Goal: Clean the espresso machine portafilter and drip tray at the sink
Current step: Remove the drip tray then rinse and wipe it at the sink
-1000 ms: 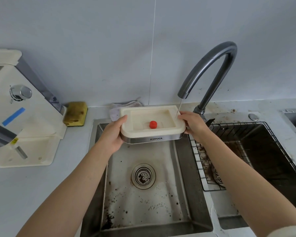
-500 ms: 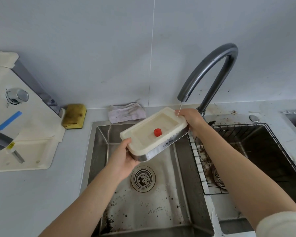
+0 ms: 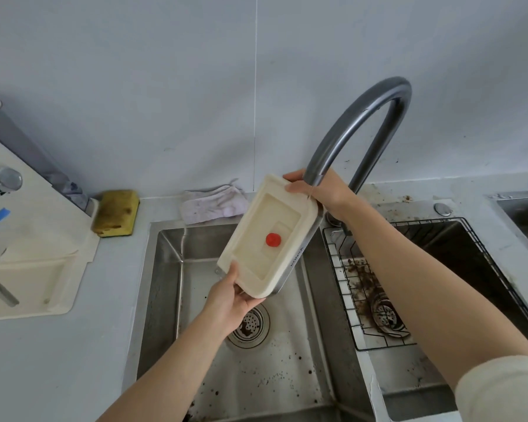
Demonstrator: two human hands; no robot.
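Above the sink (image 3: pixel 165 269), left hand (image 3: pixel 229 303) and right hand (image 3: pixel 323 190) grip the tilted drip tray (image 3: pixel 256 263); faucet (image 3: pixel 360 129) spout overlaps the right fingers; sponge (image 3: pixel 116 213) behind-left

a sink (image 3: pixel 171 269) sits at the centre of a counter (image 3: pixel 43 360), with its drain (image 3: pixel 250 325) in the middle of the basin floor. a drip tray (image 3: pixel 256 266) is held tilted above the basin, its high end at 1 o'clock, its low end at 7 o'clock. the left hand (image 3: pixel 229 303) grips the low end; the right hand (image 3: pixel 320 190) grips the high end, just under the faucet (image 3: pixel 357 129) spout. the faucet rises at 1 o'clock from the sink. a second basin lies at 3 o'clock, with a wire rack (image 3: pixel 345 287) in it. behind the sink at 12 o'clock lies a cloth (image 3: pixel 211 205); a sponge (image 3: pixel 116 213) sits at 10 o'clock. the espresso machine (image 3: pixel 22 239) stands at 9 o'clock on the counter.
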